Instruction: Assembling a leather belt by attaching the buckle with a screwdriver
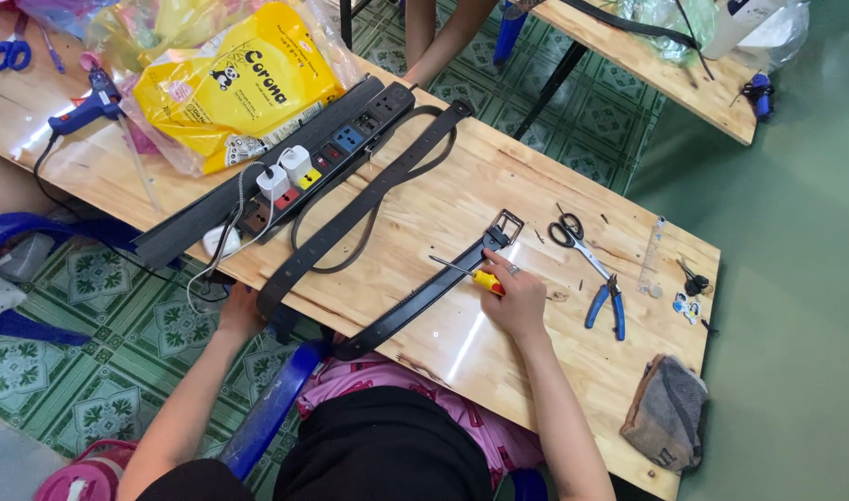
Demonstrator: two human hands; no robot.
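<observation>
Right hand at frame centre grasps the yellow-handled screwdriver over the black leather belt; left hand at the wooden table edge, fingers hidden, cannot tell.

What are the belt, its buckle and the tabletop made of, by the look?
Belt: likely leather or faux leather, black, matte, bends flat. Buckle: metal, silvery frame with glints. Tabletop: light wood, visible grain, glossy reflections suggesting varnish or a clear cover.

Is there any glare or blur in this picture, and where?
Head view: a bright streak of glare crosses the wooden table beside the right hand; another pale sheen lies near the blue glue gun; belt and scissors look sharp.
</observation>
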